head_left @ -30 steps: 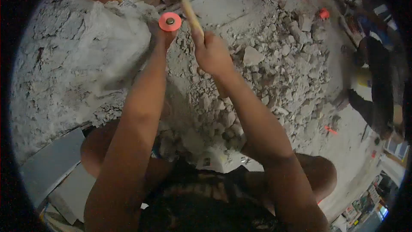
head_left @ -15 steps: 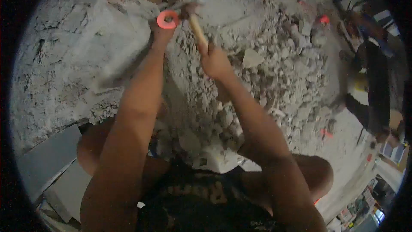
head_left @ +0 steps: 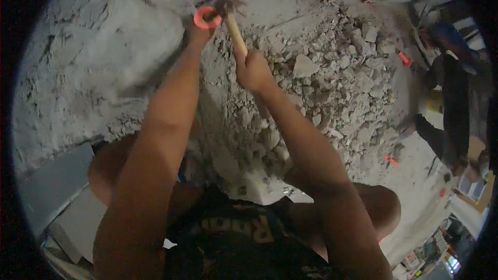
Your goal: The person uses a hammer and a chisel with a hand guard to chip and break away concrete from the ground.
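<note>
My left hand (head_left: 201,33) is closed around a chisel whose round orange guard (head_left: 198,18) faces up, beside the large grey block of masonry (head_left: 129,36). The guard hides most of the fingers. In my right hand (head_left: 254,71) is the wooden handle of a hammer (head_left: 235,33). The blurred hammer head is at the chisel's top end, over the right part of the guard; whether they touch cannot be made out.
Broken rubble (head_left: 353,83) covers the ground right of my hands. Another person (head_left: 456,109), in dark clothing, is at the far right. A red-orange tool (head_left: 404,58) lies near the rubble. Grey boards (head_left: 57,181) are at the lower left.
The hammer head was raised above the guard a second ago; it has come down to the chisel's top. Another person's red-orange tool at the right shows at a different angle.
</note>
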Action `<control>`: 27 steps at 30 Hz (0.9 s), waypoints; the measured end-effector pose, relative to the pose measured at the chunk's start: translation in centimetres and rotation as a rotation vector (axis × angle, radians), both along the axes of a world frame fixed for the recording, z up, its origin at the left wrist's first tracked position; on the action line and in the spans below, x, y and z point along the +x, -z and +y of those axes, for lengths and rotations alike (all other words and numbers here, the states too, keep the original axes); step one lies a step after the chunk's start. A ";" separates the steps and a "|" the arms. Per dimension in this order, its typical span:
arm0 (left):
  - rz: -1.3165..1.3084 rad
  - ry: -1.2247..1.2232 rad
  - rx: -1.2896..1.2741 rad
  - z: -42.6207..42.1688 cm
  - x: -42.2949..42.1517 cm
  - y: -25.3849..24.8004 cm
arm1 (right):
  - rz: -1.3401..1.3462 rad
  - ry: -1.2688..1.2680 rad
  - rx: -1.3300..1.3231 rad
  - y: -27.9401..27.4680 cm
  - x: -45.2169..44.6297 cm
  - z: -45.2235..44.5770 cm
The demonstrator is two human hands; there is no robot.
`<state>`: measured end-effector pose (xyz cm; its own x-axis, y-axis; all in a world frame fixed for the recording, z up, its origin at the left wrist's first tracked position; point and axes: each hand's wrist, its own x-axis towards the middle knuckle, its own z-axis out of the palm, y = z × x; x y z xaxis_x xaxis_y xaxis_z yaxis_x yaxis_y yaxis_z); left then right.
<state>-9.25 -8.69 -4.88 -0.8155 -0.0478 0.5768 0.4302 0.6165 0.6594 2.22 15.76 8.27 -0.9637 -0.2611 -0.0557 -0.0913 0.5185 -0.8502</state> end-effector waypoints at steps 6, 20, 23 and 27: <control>-0.145 -0.029 0.046 -1.0 -0.9 2.1 | 0.014 0.153 -0.273 -9.9 -1.7 1.9; -0.146 0.295 0.575 -2.0 -3.2 3.3 | -0.126 0.005 0.015 -1.3 -0.6 0.4; -0.190 -0.105 -0.019 0.7 0.3 -1.1 | -0.091 0.065 -0.178 -7.8 -2.2 1.4; -0.226 -0.107 -0.088 0.2 -0.2 -0.6 | 0.934 0.455 -0.115 -19.8 -6.4 0.3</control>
